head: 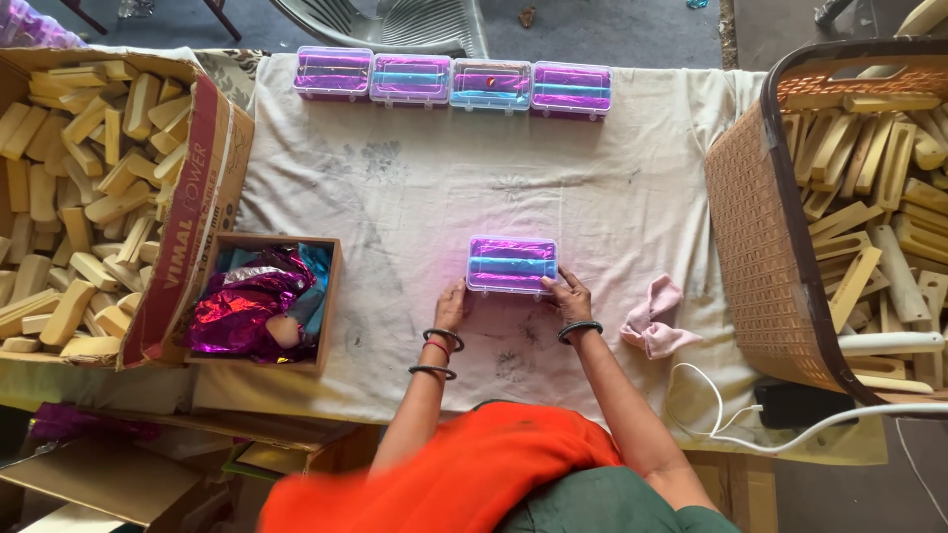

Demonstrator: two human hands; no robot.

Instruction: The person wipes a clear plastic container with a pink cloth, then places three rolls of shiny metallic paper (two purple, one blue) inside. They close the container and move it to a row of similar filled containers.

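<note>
Both forearms reach straight out from the near edge of the tabletop (415,188), which is covered in a stained white cloth. The left hand (451,305) lies palm down with its fingers (458,289) pressed together, tips touching the lower left corner of a clear plastic box (512,265). The right hand (570,295) mirrors it, fingers (554,280) curled against the box's lower right corner. Neither hand lifts the box; it sits flat, near the middle of the tabletop toward the near edge, held between the two hands. It shows purple foil and a blue band inside.

Bangles ring both wrists: three on the left, one on the right.

Four more boxes (452,81) of the same kind stand in one row along the far edge, touching side by side.

One small carton (265,304) with crumpled purple and blue foil rests at the near left corner. Just left of it, one large cardboard box (196,212) is heaped with pale wooden blocks, too many to count. One brown woven basket (760,247) at the right edge holds longer wooden pieces. One pink rag (654,322) lies between the right hand and the basket. One white cable (711,410) loops at the near right corner.
</note>
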